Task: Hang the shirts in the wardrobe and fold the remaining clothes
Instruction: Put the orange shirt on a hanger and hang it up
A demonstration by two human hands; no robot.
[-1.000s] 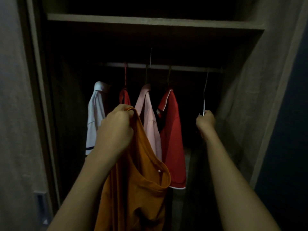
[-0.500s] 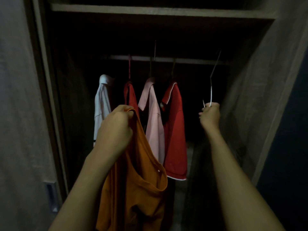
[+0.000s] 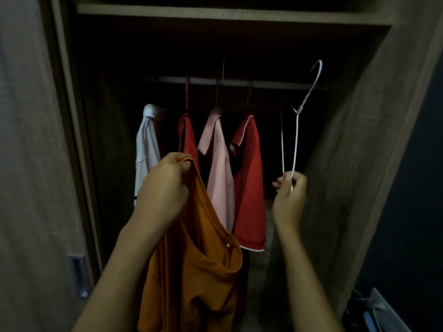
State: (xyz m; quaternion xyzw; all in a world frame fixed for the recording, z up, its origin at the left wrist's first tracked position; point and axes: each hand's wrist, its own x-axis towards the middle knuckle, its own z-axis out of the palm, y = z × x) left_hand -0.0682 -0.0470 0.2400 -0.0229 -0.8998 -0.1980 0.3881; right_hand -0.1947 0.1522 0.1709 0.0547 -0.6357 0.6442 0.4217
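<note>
My left hand (image 3: 165, 188) grips an orange shirt (image 3: 201, 267) by its shoulder edge; the cloth hangs down in front of the open wardrobe. My right hand (image 3: 288, 190) pinches the bottom of a white wire hanger (image 3: 297, 125), which stands upright with its hook free, just in front of and above the rail (image 3: 275, 85). On the rail hang a white shirt (image 3: 146, 149), a red shirt (image 3: 187, 137), a pink shirt (image 3: 219, 164) and another red shirt (image 3: 249, 178).
A shelf board (image 3: 215, 15) runs across above the rail. The sliding door (image 3: 31, 164) with a recessed handle (image 3: 78, 275) stands at left, the wardrobe side wall (image 3: 354, 152) at right. Some light-coloured items (image 3: 378, 312) lie at the lower right.
My right hand has lifted the white hanger off the rail and pulled it toward me; its hook now shows free. My left hand keeps hold of the orange shirt.
</note>
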